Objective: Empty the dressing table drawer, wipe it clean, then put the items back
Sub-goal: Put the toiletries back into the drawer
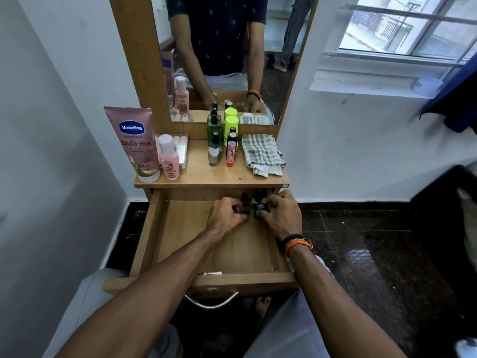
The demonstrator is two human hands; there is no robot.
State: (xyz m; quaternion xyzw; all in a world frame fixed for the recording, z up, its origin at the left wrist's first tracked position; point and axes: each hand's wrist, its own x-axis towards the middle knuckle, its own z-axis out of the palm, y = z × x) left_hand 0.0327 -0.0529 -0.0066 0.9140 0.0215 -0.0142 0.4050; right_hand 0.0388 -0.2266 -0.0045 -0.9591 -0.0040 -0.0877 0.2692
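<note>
Small dark bottles (254, 205) are gripped at the back right of the open drawer (180, 228), one pinched by the left hand (225, 215), another by the right hand (280, 215). Cosmetics and a checked cloth (263, 153) are seen on the table (201, 174) above.

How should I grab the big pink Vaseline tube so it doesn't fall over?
Hold the Vaseline tube around its middle, coming from the front. It stands upright on its cap at the tabletop's left edge, with a pink bottle close on its right, so the front is probably the freest side.
</note>
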